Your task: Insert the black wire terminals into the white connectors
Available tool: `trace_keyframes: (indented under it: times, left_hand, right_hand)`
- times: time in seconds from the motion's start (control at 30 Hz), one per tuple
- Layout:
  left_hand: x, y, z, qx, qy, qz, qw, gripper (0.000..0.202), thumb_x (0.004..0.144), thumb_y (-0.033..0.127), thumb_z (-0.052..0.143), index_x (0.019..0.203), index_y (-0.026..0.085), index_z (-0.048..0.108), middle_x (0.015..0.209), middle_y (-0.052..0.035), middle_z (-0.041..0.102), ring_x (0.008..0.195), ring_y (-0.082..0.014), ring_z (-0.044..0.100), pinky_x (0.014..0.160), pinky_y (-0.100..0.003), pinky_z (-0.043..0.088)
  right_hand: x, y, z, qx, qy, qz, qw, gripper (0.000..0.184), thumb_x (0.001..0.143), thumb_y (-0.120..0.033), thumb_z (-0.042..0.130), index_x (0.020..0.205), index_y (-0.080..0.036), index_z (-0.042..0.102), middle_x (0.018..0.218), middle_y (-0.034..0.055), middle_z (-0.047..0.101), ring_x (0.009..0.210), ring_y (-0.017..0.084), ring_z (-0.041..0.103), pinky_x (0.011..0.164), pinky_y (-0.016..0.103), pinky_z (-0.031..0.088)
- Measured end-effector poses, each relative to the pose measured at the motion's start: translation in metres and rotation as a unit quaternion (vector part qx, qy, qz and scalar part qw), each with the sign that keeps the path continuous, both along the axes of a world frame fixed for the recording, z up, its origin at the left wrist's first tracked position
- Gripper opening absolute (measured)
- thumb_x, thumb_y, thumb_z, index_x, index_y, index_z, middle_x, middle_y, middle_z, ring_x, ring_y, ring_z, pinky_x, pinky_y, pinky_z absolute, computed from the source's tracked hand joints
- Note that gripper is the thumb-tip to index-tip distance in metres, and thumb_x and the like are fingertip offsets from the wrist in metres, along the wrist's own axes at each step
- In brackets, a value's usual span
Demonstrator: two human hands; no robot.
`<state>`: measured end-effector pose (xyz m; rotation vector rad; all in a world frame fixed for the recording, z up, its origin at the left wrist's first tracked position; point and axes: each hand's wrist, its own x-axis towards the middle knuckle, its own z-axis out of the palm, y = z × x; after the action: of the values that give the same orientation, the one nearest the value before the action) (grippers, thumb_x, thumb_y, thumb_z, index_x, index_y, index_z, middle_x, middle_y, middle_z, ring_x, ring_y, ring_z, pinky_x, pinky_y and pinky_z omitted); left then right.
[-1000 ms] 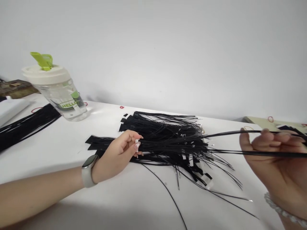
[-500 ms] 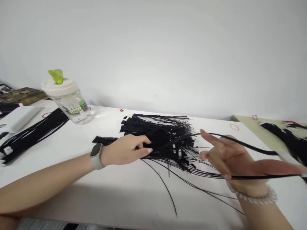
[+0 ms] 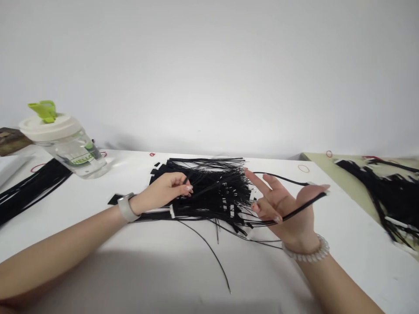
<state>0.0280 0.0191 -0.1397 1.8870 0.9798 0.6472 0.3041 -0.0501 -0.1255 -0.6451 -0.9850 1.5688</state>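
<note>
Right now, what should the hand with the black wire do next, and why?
Probably the right hand should carry the black wire over to the bundle on the pale green mat, since it holds that wire loosely across its fingers and similar wires already lie there.

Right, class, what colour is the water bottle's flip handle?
The flip handle is lime green, in the head view.
</note>
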Motion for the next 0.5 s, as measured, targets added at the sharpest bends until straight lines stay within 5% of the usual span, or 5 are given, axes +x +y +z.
trace_keyframes:
  times: [0.1, 0.23, 0.37, 0.5]
  left_hand:
    - [-0.015, -0.007, -0.009, -0.006, -0.071, 0.085, 0.994, 0.02, 0.086, 0.036, 0.039, 0.079, 0.018, 0.043, 0.077, -0.0024, 0.058, 0.083, -0.0143, 0.06, 0.076, -0.029, 0.047]
    - [-0.019, -0.021, -0.009, 0.027, -0.119, 0.135, 0.983, 0.016, 0.086, 0.031, 0.04, 0.095, 0.018, 0.042, 0.078, -0.0027, 0.059, 0.076, -0.0128, 0.06, 0.074, -0.029, 0.049]
    - [-0.004, -0.029, 0.001, 0.186, 0.052, 0.004, 0.981, 0.012, 0.087, 0.021, 0.036, 0.087, 0.017, 0.047, 0.08, -0.0037, 0.064, 0.085, -0.0137, 0.06, 0.074, -0.025, 0.048]
    - [0.02, -0.027, 0.0, 0.377, 0.318, -0.155, 0.856, 0.031, 0.081, 0.006, 0.035, 0.107, 0.018, 0.048, 0.093, -0.0055, 0.061, 0.079, -0.0136, 0.059, 0.063, -0.023, 0.046]
  right_hand:
    - [-0.003, 0.001, -0.001, -0.033, 0.01, -0.035, 0.999, 0.077, 0.067, -0.081, 0.012, 0.093, -0.029, 0.063, 0.135, 0.006, 0.038, 0.036, 0.001, 0.038, 0.062, 0.035, 0.05]
    - [-0.01, -0.002, 0.001, -0.019, -0.026, -0.033, 0.999, 0.077, 0.066, -0.081, 0.012, 0.095, -0.031, 0.062, 0.137, 0.0039, 0.035, 0.038, 0.002, 0.041, 0.063, 0.037, 0.051]
    - [-0.016, -0.009, 0.006, 0.008, -0.051, -0.004, 0.999, 0.072, 0.062, -0.082, 0.026, 0.105, -0.033, 0.058, 0.139, 0.0042, 0.031, 0.04, 0.002, 0.04, 0.059, 0.034, 0.051]
    - [-0.015, -0.012, 0.011, 0.033, -0.061, 0.012, 0.998, 0.071, 0.06, -0.08, 0.037, 0.111, -0.035, 0.055, 0.138, 0.0049, 0.033, 0.04, 0.003, 0.042, 0.055, 0.033, 0.05]
